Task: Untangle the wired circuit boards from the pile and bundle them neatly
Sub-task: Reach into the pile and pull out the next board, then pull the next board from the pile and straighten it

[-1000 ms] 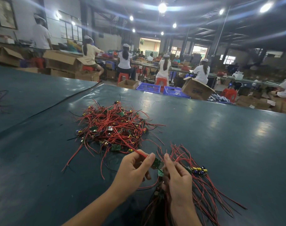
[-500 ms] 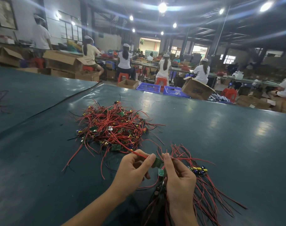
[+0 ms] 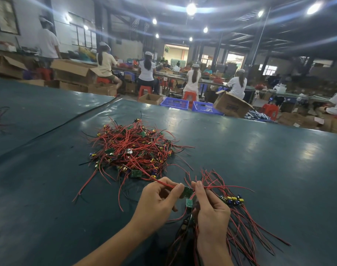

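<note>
Left hand [image 3: 158, 200] and right hand [image 3: 211, 210] pinch a green circuit board [image 3: 187, 191] above the desk [image 3: 259, 169]; tangled red-wired pile [image 3: 133, 148] beyond.

The surface [image 3: 240, 169] is showing a smooth, glossy teal covering. The wires [image 3: 133, 144] are showing red plastic insulation; the boxes [image 3: 232, 104] are showing matt cardboard.

Two bare forearms enter from bottom edge; no sleeve in view. Left hand [image 3: 157, 201] bare: no glove, ring or watch seen. Right hand [image 3: 211, 210] likewise bare; short plain nails on fingertips [image 3: 180, 186]
</note>
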`<state>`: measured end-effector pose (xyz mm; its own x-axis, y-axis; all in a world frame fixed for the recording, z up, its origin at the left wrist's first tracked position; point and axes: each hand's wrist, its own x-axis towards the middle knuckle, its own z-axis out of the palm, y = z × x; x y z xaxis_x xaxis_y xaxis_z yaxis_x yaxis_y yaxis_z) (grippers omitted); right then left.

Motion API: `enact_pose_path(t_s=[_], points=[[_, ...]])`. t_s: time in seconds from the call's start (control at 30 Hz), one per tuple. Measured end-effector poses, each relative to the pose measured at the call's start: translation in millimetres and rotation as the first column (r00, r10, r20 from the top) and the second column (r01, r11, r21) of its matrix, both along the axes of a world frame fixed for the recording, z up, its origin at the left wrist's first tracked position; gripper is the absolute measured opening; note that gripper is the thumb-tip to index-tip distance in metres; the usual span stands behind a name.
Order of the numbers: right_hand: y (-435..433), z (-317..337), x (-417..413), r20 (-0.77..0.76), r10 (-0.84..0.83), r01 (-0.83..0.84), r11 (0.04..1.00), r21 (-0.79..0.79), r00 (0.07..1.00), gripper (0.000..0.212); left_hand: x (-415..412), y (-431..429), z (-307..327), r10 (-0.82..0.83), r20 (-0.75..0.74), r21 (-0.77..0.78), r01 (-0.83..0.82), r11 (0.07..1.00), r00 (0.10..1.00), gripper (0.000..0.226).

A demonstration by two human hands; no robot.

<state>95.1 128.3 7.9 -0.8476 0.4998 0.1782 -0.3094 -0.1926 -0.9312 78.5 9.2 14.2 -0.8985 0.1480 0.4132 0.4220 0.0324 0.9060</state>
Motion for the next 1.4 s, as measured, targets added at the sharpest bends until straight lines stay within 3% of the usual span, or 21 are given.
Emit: enact_pose_path(t_s=[0.23, 0.37, 0.47, 0.73, 0.9, 1.1, 1.17, 1.27, 1.4], points=[[-0.3, 1.5, 2.5, 0.011, -0.006, 0.006, 0.998, -0.064, 1.0, 0.016, -2.4, -2.2, 3.4, -0.014, 0.107, 0.09, 0.005, 0.996, 0.994, 0.029], [0.0, 0.8, 3.4, 0.011, 0.105, -0.104, 0.992, -0.064, 0.994, 0.018, 1.3, 1.2, -0.6, -0.192, 0.129, 0.073, 0.183, 0.98, 0.973, 0.019], [-2.3, 1.6, 3.4, 0.021, 0.171, -0.17, 0.984, -0.054, 0.985, 0.016, 1.9, 2.5, -1.0, -0.151, 0.122, 0.044, 0.147, 0.988, 0.981, 0.025], [13.0, 7.1, 0.2, 0.115, -0.053, 0.083, 0.956, -0.28, 0.992, 0.016, -3.3, -1.0, 2.0, -0.087, 0.132, 0.103, 0.074, 0.992, 0.987, 0.031], [15.2, 5.6, 1.4, 0.067, -0.056, 0.067, 0.98, -0.185, 0.996, 0.016, -5.5, -1.8, -1.0, -0.089, 0.17, 0.138, 0.066, 0.988, 0.981, 0.035], [-6.1, -1.1, 2.6, 0.104, 0.159, -0.168, 0.982, 0.088, 0.982, 0.024, -4.3, -0.3, -5.2, -0.125, 0.12, -0.004, 0.127, 0.992, 0.985, 0.025], [-2.7, 1.7, 1.9, 0.13, 0.09, -0.096, 0.995, 0.036, 0.987, 0.025, -5.4, -1.7, -4.1, -0.125, 0.126, -0.008, 0.127, 0.992, 0.984, 0.027], [20.3, 4.8, -1.4, 0.157, -0.052, 0.079, 0.981, -0.177, 0.986, 0.028, -6.8, -3.9, -2.0, -0.139, 0.109, 0.009, 0.139, 0.99, 0.984, 0.028], [29.4, 4.3, -2.4, 0.123, -0.076, 0.107, 0.957, -0.269, 0.99, 0.026, -7.3, -2.9, -3.9, -0.153, 0.098, 0.033, 0.15, 0.988, 0.983, 0.031]])
